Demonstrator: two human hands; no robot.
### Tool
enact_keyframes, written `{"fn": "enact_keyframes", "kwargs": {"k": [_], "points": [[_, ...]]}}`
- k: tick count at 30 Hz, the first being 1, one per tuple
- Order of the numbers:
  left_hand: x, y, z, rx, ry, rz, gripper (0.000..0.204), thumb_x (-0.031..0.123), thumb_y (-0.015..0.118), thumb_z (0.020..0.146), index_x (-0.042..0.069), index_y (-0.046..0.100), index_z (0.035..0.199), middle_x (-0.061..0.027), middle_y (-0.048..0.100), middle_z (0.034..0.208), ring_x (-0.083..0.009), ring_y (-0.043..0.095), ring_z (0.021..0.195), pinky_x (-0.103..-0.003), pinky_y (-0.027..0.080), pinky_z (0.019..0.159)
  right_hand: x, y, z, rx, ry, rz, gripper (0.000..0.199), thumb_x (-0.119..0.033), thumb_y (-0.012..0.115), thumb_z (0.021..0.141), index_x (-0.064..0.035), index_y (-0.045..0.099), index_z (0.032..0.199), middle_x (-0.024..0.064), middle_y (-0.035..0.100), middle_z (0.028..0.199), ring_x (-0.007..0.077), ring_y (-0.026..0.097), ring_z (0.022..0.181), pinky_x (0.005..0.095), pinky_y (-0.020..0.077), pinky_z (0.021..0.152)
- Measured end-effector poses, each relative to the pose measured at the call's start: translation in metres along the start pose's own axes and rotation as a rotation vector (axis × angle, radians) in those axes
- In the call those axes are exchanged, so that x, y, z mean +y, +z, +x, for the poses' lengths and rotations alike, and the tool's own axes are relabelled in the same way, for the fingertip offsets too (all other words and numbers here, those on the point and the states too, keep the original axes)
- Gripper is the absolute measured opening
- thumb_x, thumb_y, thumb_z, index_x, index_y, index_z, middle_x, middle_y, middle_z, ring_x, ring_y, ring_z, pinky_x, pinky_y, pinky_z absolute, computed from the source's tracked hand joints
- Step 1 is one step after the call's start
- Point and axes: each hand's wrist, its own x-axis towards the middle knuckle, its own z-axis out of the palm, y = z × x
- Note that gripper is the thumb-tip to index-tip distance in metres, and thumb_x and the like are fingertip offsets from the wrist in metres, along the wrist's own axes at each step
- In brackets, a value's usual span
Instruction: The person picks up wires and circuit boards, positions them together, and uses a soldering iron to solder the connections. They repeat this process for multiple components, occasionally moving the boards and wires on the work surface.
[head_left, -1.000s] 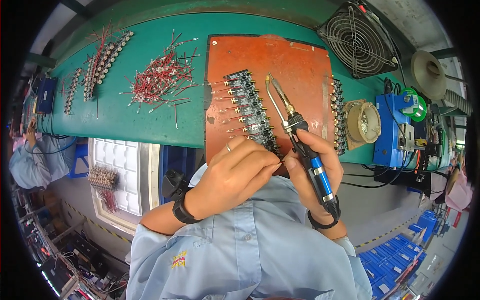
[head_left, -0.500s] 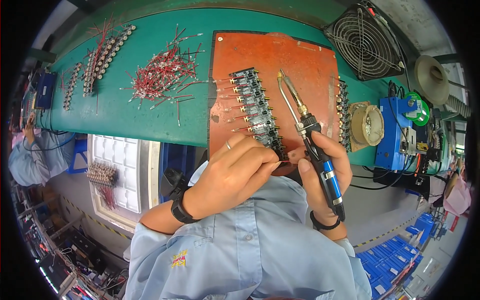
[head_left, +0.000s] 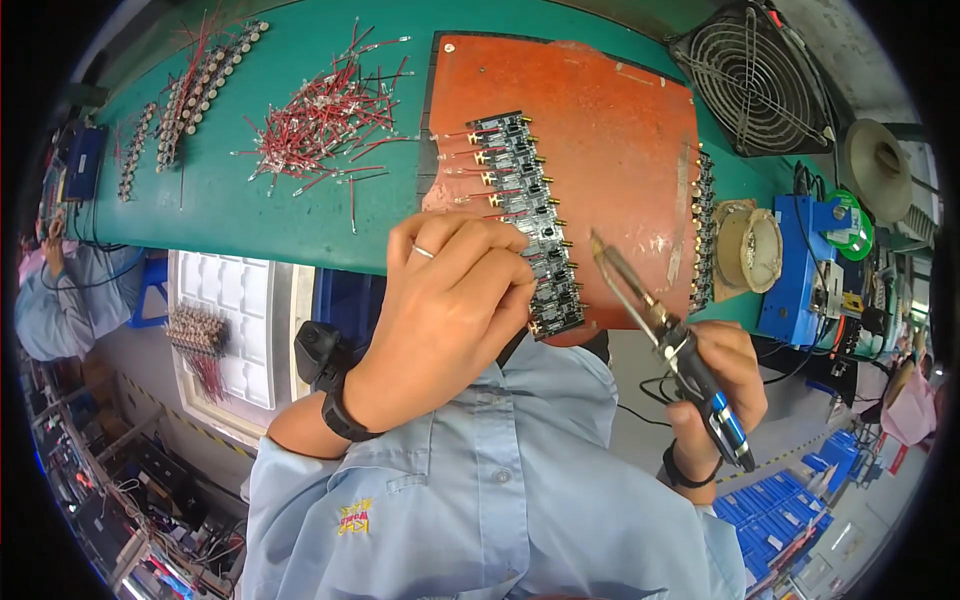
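Observation:
My right hand (head_left: 735, 375) is wrapped round a soldering iron (head_left: 690, 365) with a black and blue handle and a thin metal tube along its shaft. The iron's tip points up and left, apart from a strip of black circuit boards (head_left: 528, 190). Red wires stick out from the strip's left side, and brass-coloured pins line its right. Against the strip's lower left edge, my left hand (head_left: 455, 290) is closed, thumb and fingers pinched together. What it pinches is hidden. Under the boards lies an orange mat (head_left: 610, 130).
A heap of red wires (head_left: 325, 130) lies on the green bench (head_left: 260, 225). Farther left are rows of round metal parts (head_left: 210, 95). At right stand another board strip (head_left: 703, 230), a round pot (head_left: 750, 250), a blue device (head_left: 795, 260), a solder spool (head_left: 850, 228) and a fan (head_left: 755, 85).
My right hand has moved right and toward me with the iron, away from my left hand. My left hand has shifted left and up beside the boards. The red wire between the hands no longer shows.

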Motion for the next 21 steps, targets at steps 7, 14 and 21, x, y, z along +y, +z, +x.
{"fn": "enact_keyframes", "kwargs": {"k": [7, 14, 21], "points": [[0.0024, -0.0007, 0.0028, -0.042, -0.021, 0.031, 0.014, 0.004, 0.07, 0.07, 0.007, 0.06, 0.079, -0.003, 0.06, 0.097, -0.0242, 0.055, 0.101, -0.04, 0.037, 0.087, -0.0087, -0.0014, 0.0, -0.107, -0.035, -0.151, 0.043, -0.02, 0.084, 0.069, 0.0036, 0.063, 0.099, 0.0192, 0.067, 0.096, 0.0309, 0.065, 0.084, 0.0389, 0.0521, 0.075], [0.0032, 0.001, 0.002, -0.01, -0.021, 0.032, 0.013, 0.004, 0.071, 0.071, 0.007, 0.061, 0.079, -0.0034, 0.062, 0.097, -0.0239, 0.054, 0.093, -0.037, 0.036, 0.087, -0.0069, 0.0041, 0.0023, -0.156, -0.03, -0.197, 0.043, -0.017, 0.084, 0.065, 0.0032, 0.065, 0.098, 0.0183, 0.067, 0.095, 0.0318, 0.066, 0.088, 0.04, 0.0526, 0.077], [0.0027, 0.0006, 0.0015, -0.016, -0.021, 0.04, 0.014, 0.004, 0.072, 0.071, 0.007, 0.061, 0.08, -0.003, 0.062, 0.098, -0.0242, 0.054, 0.094, -0.038, 0.036, 0.088, -0.0073, 0.0053, 0.0028, -0.164, -0.002, -0.2, 0.042, -0.016, 0.084, 0.065, 0.0034, 0.065, 0.098, 0.0185, 0.067, 0.096, 0.032, 0.066, 0.088, 0.0399, 0.0528, 0.077]]}}
